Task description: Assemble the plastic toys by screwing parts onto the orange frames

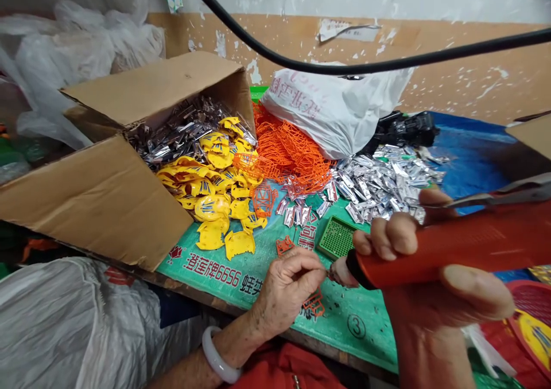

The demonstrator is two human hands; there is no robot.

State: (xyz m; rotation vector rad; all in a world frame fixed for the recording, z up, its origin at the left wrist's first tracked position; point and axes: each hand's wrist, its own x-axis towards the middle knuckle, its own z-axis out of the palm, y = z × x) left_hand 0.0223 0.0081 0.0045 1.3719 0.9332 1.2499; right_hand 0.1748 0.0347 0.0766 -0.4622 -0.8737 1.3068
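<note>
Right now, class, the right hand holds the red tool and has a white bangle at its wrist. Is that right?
Not quite. The right hand does hold the red tool, but the head view shows the white bangle at the wrist of the left hand.

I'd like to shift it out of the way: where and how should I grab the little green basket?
Probably best by the left rim of the green basket, pinched from above, thumb inside, fingers outside: it sits open side up with raised walls, while the red tool crowds its near right corner.
</note>
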